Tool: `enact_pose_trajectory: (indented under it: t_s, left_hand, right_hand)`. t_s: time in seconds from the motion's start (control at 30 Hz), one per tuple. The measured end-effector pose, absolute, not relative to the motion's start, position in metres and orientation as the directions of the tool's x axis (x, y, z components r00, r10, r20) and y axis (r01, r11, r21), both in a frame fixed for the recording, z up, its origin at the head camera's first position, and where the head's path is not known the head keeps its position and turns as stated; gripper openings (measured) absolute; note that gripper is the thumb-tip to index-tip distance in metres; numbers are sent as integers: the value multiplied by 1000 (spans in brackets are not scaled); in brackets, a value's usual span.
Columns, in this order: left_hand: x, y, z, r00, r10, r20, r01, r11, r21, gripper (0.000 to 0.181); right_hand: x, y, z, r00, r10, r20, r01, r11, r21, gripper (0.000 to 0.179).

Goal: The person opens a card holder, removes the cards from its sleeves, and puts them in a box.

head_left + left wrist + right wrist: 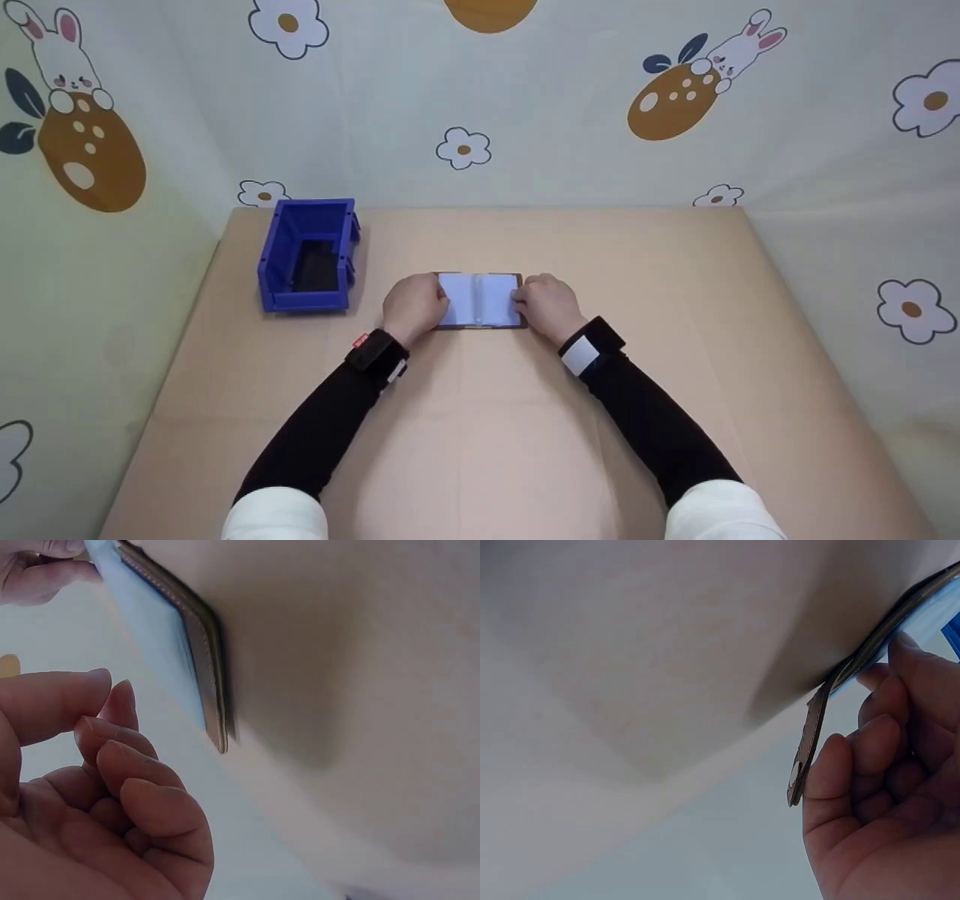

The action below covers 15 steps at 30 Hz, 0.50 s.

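A small brown card holder point(478, 328) lies spread flat on the table, its pale clear sleeves facing up. At its right edge, my right hand point(551, 304) pinches the side between thumb and fingers. A short strap with a snap point(804, 746) hangs beside those fingers in the right wrist view. My left hand point(414, 306) is at the holder's left edge, fingers curled and thumb tip close to the index finger. The left wrist view shows nothing visible in its fingers and a gap to the sleeves point(154, 630).
A blue plastic bin point(307, 302) with a dark inside stands at the back left of the tan table point(465, 450). Patterned cloth walls point(525, 97) rise behind the table and at both sides.
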<state>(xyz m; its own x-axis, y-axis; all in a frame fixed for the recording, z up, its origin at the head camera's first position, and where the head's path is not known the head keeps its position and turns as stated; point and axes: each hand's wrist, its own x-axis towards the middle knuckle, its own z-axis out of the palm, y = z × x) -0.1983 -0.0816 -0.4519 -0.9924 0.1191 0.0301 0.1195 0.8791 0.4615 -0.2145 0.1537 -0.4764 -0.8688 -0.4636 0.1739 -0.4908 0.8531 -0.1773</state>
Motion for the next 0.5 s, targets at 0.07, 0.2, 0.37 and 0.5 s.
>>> enact_pose_trajectory:
  t_s: [0.07, 0.2, 0.37, 0.5]
  left_hand:
    - [-199, -80, -455, -992, 125, 31, 126, 884, 450, 11]
    - [-202, -78, -460, -991, 132, 15, 126, 902, 413, 21]
    - [-203, -74, -464, -994, 109, -30, 90, 922, 377, 26]
    - [-204, -72, -465, -994, 97, -53, 72, 929, 363, 25]
  right_hand:
    - [-215, 153, -476, -867, -467, 174, -494, 853, -171, 10]
    - [-215, 153, -475, -867, -469, 166, -494, 853, -168, 10]
    - [-215, 153, -476, -870, -467, 159, -490, 855, -170, 10]
    - [-215, 152, -475, -878, -456, 143, -476, 863, -171, 11]
